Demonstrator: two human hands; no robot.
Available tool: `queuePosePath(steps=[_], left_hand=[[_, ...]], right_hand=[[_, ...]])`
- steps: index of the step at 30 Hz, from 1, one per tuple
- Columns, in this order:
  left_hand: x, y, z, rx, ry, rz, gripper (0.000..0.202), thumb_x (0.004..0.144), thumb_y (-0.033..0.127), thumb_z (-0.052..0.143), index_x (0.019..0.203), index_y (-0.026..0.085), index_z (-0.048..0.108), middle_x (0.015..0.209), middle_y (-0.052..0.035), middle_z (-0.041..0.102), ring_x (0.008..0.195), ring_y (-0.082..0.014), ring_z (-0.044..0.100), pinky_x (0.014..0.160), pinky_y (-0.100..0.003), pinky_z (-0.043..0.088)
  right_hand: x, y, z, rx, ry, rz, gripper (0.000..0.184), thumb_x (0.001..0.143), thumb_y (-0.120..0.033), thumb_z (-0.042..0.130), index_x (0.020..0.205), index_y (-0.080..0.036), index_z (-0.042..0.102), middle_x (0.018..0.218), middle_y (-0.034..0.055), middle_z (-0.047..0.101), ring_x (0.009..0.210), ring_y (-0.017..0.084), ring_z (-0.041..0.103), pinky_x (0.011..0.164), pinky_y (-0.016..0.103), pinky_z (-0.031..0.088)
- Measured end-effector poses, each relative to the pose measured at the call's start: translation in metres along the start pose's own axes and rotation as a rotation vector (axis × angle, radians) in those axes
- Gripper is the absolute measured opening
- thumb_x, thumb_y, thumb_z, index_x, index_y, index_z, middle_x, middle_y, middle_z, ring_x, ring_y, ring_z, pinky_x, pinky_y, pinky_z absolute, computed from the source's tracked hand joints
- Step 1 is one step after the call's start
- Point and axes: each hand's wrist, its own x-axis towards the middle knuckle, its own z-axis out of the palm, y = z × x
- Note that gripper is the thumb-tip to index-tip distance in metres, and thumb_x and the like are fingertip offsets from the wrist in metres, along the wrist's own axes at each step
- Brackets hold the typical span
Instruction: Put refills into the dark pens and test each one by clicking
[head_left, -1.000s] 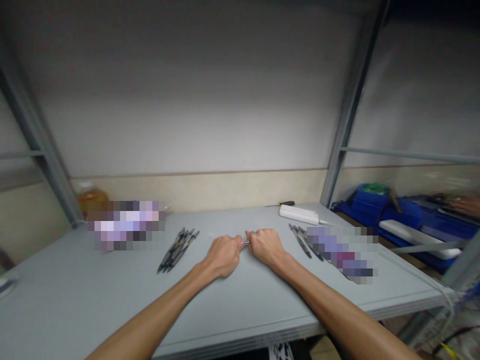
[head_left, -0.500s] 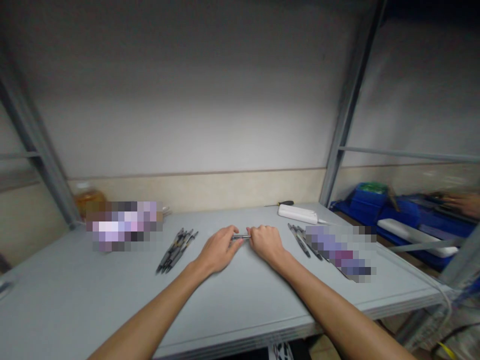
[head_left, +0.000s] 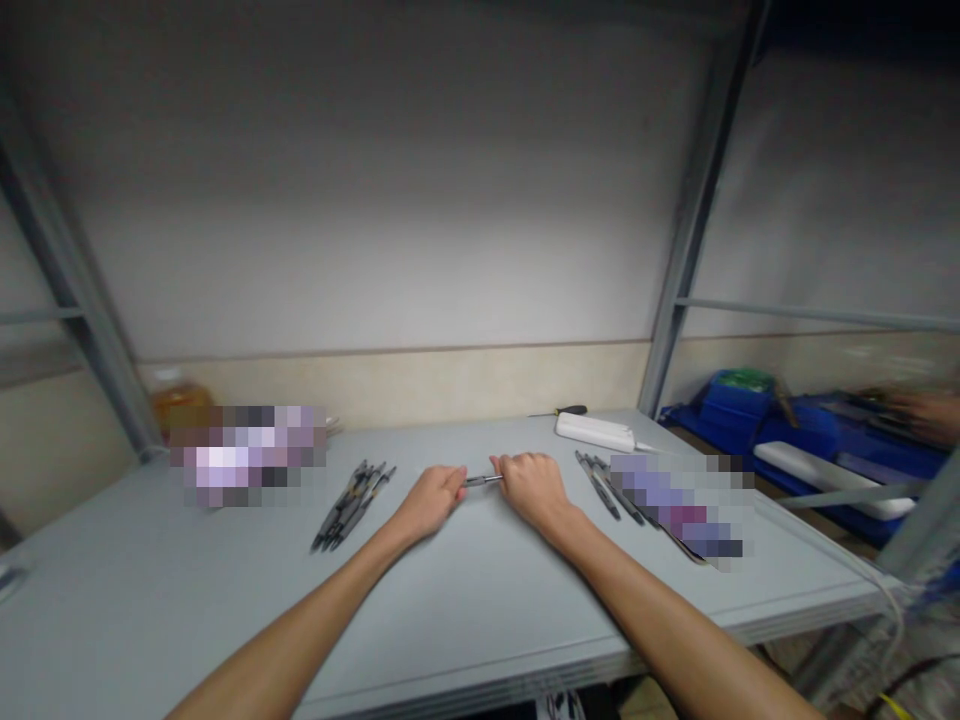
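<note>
A dark grey pen (head_left: 481, 481) with a silvery part spans the gap between my two hands, just above the table (head_left: 480, 590). At its left end my left hand (head_left: 435, 500) is closed, thumb and fingers pressed on the barrel. My right hand (head_left: 534, 487) wraps round the other end, which its fingers hide. Several similar pens (head_left: 352, 508) lie in a bunch to the left of my left hand. More pens (head_left: 607, 488) rest to the right of my right hand, beside a blurred-out purple item (head_left: 667, 500).
At the back right lie a white power strip (head_left: 595, 432) and a screwdriver (head_left: 571, 410). A pixelated pink-purple item (head_left: 255, 455) stands at the back left, before a bottle of amber liquid (head_left: 180, 400). Beyond the right frame post are blue bins (head_left: 739, 410) and a person's blurred hand (head_left: 926, 415).
My left hand's fingers have closed further round the pen and shifted slightly left, baring more of the barrel. My right hand stays nearly in place.
</note>
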Motion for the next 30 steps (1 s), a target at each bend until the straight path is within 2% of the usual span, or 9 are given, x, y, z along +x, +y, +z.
queuePosePath(steps=[3, 5, 8, 10, 13, 19, 25, 27, 30], left_hand=[[0.002, -0.003, 0.001, -0.124, -0.049, -0.099, 0.046, 0.080, 0.051, 0.031, 0.048, 0.019, 0.040, 0.038, 0.0058, 0.033, 0.037, -0.0082, 0.027, 0.043, -0.024, 0.020], [0.002, -0.004, 0.001, -0.168, -0.006, -0.086, 0.045, 0.081, 0.051, 0.032, 0.053, 0.017, 0.045, 0.041, 0.0053, 0.037, 0.038, -0.0083, 0.031, 0.043, -0.023, 0.023], [0.000, -0.003, 0.000, -0.215, 0.107, 0.108, 0.032, 0.079, 0.046, 0.044, 0.078, 0.016, 0.054, 0.056, 0.0037, 0.049, 0.051, -0.0098, 0.045, 0.052, -0.021, 0.034], [-0.001, -0.002, -0.002, -0.210, 0.142, 0.221, 0.026, 0.076, 0.040, 0.053, 0.087, 0.016, 0.055, 0.068, 0.0012, 0.056, 0.064, -0.0114, 0.051, 0.060, -0.021, 0.038], [-0.001, -0.002, -0.005, -0.171, 0.179, 0.217, 0.023, 0.074, 0.038, 0.055, 0.080, 0.015, 0.058, 0.071, -0.0011, 0.058, 0.067, -0.0128, 0.052, 0.062, -0.022, 0.038], [0.005, -0.008, -0.010, -0.140, 0.283, 0.072, 0.041, 0.078, 0.051, 0.043, 0.056, 0.018, 0.049, 0.048, 0.0031, 0.048, 0.048, -0.0118, 0.045, 0.052, -0.023, 0.034], [0.009, -0.015, -0.015, -0.007, 0.410, 0.002, 0.046, 0.076, 0.056, 0.039, 0.050, 0.019, 0.043, 0.046, 0.0022, 0.047, 0.049, -0.0139, 0.045, 0.051, -0.024, 0.029], [0.010, -0.018, -0.016, 0.004, 0.423, 0.000, 0.046, 0.077, 0.056, 0.038, 0.051, 0.019, 0.044, 0.047, 0.0021, 0.047, 0.050, -0.0141, 0.044, 0.050, -0.024, 0.028], [0.011, -0.021, -0.016, -0.003, 0.428, 0.000, 0.045, 0.078, 0.055, 0.037, 0.053, 0.019, 0.046, 0.047, 0.0022, 0.046, 0.048, -0.0135, 0.042, 0.049, -0.023, 0.027]], right_hand=[[0.000, -0.001, 0.001, 0.000, 0.020, -0.008, 0.043, 0.093, -0.031, 0.028, 0.082, -0.015, 0.065, 0.072, 0.0150, 0.068, 0.072, 0.022, 0.065, 0.061, 0.027, 0.039], [0.001, 0.001, 0.001, 0.001, 0.009, 0.016, 0.042, 0.093, -0.032, 0.029, 0.083, -0.016, 0.065, 0.072, 0.0147, 0.068, 0.072, 0.022, 0.065, 0.061, 0.027, 0.039], [0.001, 0.004, 0.002, 0.009, -0.017, 0.071, 0.042, 0.092, -0.035, 0.030, 0.085, -0.016, 0.066, 0.074, 0.0143, 0.068, 0.072, 0.022, 0.065, 0.059, 0.026, 0.038], [0.001, 0.006, 0.002, 0.016, -0.030, 0.097, 0.042, 0.092, -0.036, 0.029, 0.086, -0.017, 0.066, 0.075, 0.0137, 0.068, 0.071, 0.021, 0.065, 0.058, 0.026, 0.037], [0.000, 0.008, 0.002, 0.030, -0.035, 0.082, 0.040, 0.091, -0.039, 0.031, 0.087, -0.018, 0.064, 0.075, 0.0120, 0.067, 0.070, 0.021, 0.064, 0.057, 0.026, 0.035], [-0.002, 0.007, 0.000, 0.105, 0.096, -0.088, 0.037, 0.089, -0.045, 0.035, 0.090, -0.017, 0.058, 0.084, 0.0098, 0.062, 0.078, 0.019, 0.057, 0.067, 0.028, 0.034], [-0.001, 0.010, 0.000, 0.279, 0.188, -0.265, 0.021, 0.090, -0.029, 0.039, 0.087, -0.016, 0.056, 0.088, 0.0079, 0.058, 0.084, 0.017, 0.051, 0.072, 0.028, 0.033], [-0.001, 0.013, 0.001, 0.378, 0.218, -0.275, 0.017, 0.086, -0.029, 0.046, 0.090, -0.016, 0.056, 0.092, 0.0083, 0.058, 0.086, 0.017, 0.051, 0.074, 0.027, 0.033], [-0.001, 0.017, 0.003, 0.548, 0.195, -0.193, 0.023, 0.082, -0.033, 0.052, 0.097, -0.016, 0.057, 0.085, 0.0057, 0.061, 0.078, 0.016, 0.052, 0.070, 0.025, 0.035]])
